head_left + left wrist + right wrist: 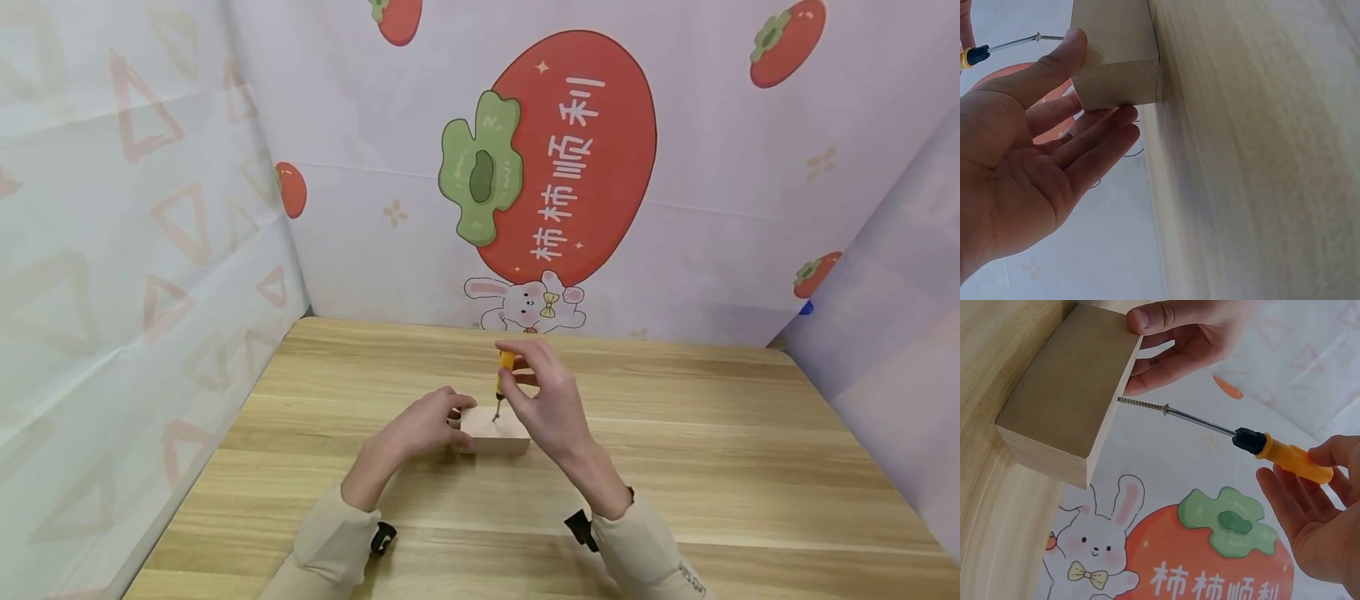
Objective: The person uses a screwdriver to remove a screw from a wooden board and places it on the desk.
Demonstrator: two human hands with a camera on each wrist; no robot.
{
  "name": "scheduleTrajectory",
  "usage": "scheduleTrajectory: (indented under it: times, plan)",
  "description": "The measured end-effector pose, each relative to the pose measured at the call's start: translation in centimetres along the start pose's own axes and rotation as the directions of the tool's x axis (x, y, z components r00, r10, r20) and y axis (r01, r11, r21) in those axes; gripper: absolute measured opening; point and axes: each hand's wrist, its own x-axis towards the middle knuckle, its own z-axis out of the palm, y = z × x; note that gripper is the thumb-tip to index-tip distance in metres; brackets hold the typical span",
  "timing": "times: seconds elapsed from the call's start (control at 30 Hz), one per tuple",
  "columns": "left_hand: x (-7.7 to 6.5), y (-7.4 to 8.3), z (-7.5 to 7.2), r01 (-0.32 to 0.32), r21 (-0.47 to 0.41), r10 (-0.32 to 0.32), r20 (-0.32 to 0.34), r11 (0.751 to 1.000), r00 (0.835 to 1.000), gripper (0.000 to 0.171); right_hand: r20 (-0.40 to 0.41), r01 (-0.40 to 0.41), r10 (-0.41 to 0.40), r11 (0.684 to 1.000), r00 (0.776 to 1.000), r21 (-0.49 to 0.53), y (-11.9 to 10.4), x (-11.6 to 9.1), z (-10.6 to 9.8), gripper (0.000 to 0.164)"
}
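Note:
A pale wooden block point(498, 447) lies on the table in the head view. My left hand point(423, 427) holds its left end, thumb on the near side and fingers round the far side. From the block's upper face stands a threaded screw point(1142, 404), most of its length showing and leaning slightly. The tip of a screwdriver point(1294, 461) with a yellow and black handle meets the screw's head, roughly in line with it. My right hand point(553, 404) grips that handle near its top with thumb and fingers.
The wood-grain table point(675, 450) extends around the block on all sides. Behind it hangs a printed cloth point(360, 250) with a large persimmon and a rabbit. Another patterned sheet point(172, 275) closes off the left side. Black straps show at both cuffs.

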Motion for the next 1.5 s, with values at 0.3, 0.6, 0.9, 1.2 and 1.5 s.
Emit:
scheduleTrajectory:
  times: [0.3,0.6,0.9,1.2,1.5]
  plan:
    - [-0.1,0.3,0.1,-0.005,0.087,0.008,-0.028,0.996,1.000,0.059,-0.020,0.015,-0.015,1.000,1.000,0.007,0.1,-0.1,-0.8,0.035]
    - [-0.1,1.4,0.2,-0.066,0.120,0.072,-0.049,0.991,0.996,0.049,-0.049,0.050,-0.051,0.998,0.997,-0.034,0.4,-0.2,-2.5,0.034]
    - [0.0,1.4,0.7,-0.072,0.170,0.081,-0.043,0.983,0.996,0.044,-0.015,0.053,-0.056,0.984,0.998,-0.171,1.8,-1.1,-4.3,0.028]
    - [0.0,1.5,0.9,-0.060,0.130,0.067,-0.053,0.990,0.996,0.041,0.042,-0.042,0.053,0.970,0.998,-0.238,3.4,-2.9,-5.8,0.028]
    - [-0.1,1.4,1.1,-0.052,0.100,0.058,-0.066,0.994,0.996,0.040,0.104,-0.102,0.142,0.941,0.984,-0.323,5.3,-4.8,-6.8,0.030]
